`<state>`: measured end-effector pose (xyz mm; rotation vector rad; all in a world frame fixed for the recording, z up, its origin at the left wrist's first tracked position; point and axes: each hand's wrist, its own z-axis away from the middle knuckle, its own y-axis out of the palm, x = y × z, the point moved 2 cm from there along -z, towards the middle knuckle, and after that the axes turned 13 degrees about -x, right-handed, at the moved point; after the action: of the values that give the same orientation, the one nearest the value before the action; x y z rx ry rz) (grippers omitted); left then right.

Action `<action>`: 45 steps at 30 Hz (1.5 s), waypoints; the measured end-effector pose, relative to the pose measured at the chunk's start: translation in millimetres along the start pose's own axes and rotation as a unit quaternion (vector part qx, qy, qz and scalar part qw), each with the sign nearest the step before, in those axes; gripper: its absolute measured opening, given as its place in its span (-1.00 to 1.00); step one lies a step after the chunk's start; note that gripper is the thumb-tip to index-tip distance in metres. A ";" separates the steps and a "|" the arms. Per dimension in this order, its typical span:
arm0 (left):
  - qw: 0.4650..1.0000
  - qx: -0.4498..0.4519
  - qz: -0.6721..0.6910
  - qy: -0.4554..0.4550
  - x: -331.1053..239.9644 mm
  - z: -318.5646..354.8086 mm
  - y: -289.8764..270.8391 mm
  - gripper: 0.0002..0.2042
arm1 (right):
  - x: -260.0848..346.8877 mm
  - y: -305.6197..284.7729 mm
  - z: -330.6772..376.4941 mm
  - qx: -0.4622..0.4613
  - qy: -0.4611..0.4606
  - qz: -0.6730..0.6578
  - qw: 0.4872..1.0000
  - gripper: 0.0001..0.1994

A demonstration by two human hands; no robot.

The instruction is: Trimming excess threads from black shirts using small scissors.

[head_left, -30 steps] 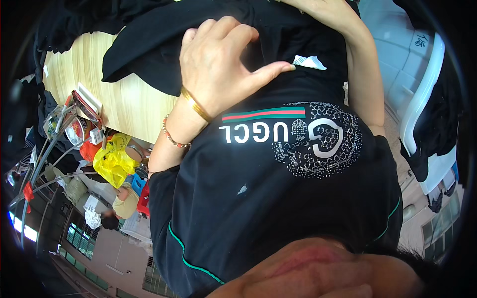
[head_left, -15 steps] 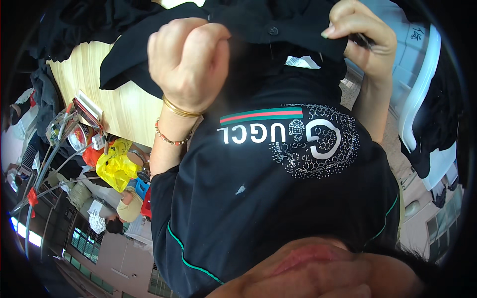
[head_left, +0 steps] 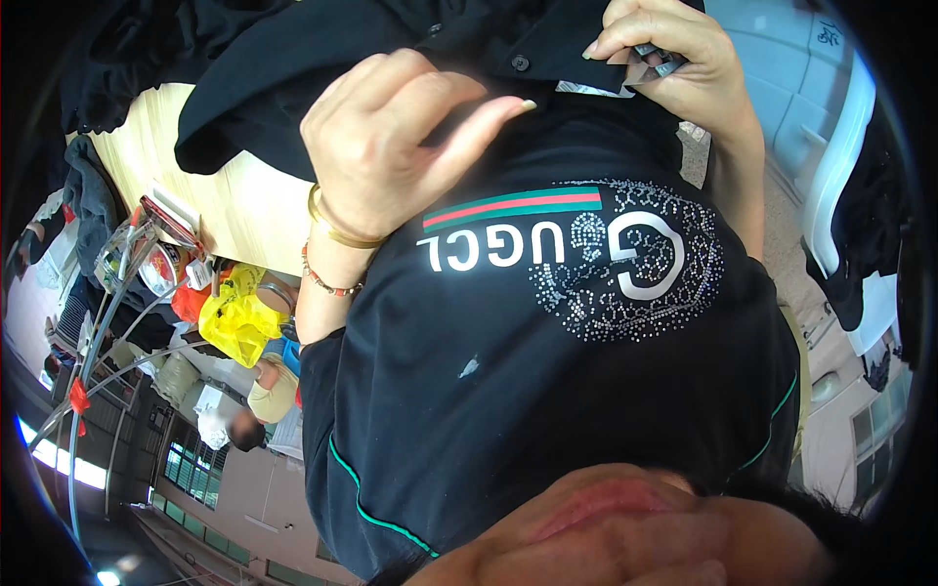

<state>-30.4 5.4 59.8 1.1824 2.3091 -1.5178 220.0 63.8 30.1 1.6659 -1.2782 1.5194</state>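
A black garment (head_left: 322, 88) with dark buttons (head_left: 520, 62) is stretched across the top of the view, over the pale wooden table and my lap. My right hand (head_left: 674, 59) is closed at its right end, the fingertips pinching the edge. Small metal thread snips (head_left: 660, 62) show inside that same hand, partly covered by the fingers. My left hand (head_left: 391, 137), with bangle and beaded bracelet at the wrist, hovers in front of the cloth. Its thumb is stretched away from the loosely curled fingers, and I see nothing in it. A white label (head_left: 593, 89) pokes out below the garment's edge.
The wooden table (head_left: 234, 210) extends to the left, with a yellow plastic bag (head_left: 234, 317) and odds and ends by its edge. Thin metal rods (head_left: 93, 342) stand at far left. A blue plastic tub (head_left: 782, 59) is on the right. Another person (head_left: 269, 396) is at lower left.
My left hand has gone from a fist to a stretched-out thumb. My right hand has shifted slightly left with the garment edge, and the snips show more plainly.
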 end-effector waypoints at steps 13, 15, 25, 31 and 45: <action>0.996 0.034 -0.072 -0.029 -7.4 -1.1 27.4 -0.87 | -0.8 -3.2 11.1 0.016 0.019 -0.018 1.000 -0.75; 0.997 0.035 -0.052 -0.038 -5.9 0.9 26.9 -0.88 | 2.7 -2.5 10.8 0.048 0.050 -0.005 0.998 -0.73; 0.996 0.071 -0.015 -0.046 -5.3 7.2 26.0 -0.89 | 16.8 13.0 12.5 -0.011 0.003 0.114 0.993 -0.67; 0.996 0.076 -0.013 -0.051 -4.7 8.0 25.4 -0.89 | 11.8 26.5 12.9 0.004 -0.117 0.247 0.962 -0.70; 0.996 0.074 0.013 -0.041 -6.4 9.4 29.3 -0.91 | -36.6 49.1 10.5 -0.125 -0.282 0.173 0.935 -0.76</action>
<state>-9.2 -0.4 37.4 1.1549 2.1549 -1.7188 183.9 45.2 -16.9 1.8382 -2.0641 1.0090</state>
